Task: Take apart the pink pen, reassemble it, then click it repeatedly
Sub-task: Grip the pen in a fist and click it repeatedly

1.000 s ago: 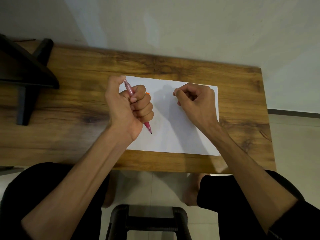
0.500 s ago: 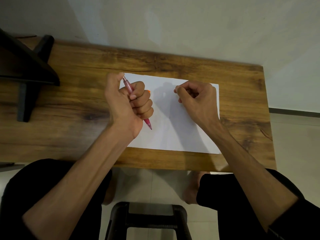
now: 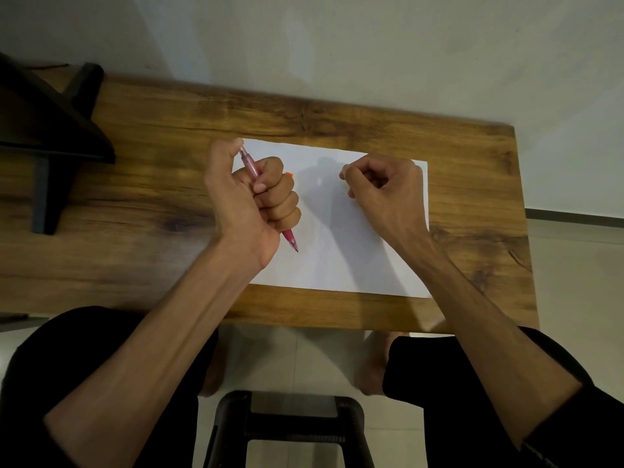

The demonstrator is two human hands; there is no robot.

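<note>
Pink pen (image 3: 251,168) above white paper (image 3: 337,261)

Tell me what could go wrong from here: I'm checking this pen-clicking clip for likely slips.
1. The pink pen sits in the left hand with the thumb on its top and the dark tip exposed, pointing down over the white paper; a dip could mark the sheet.
2. Only the left hand grips it; the right hand rests curled on the paper, so a thumb slip might drop the pen onto the wooden table.
</note>
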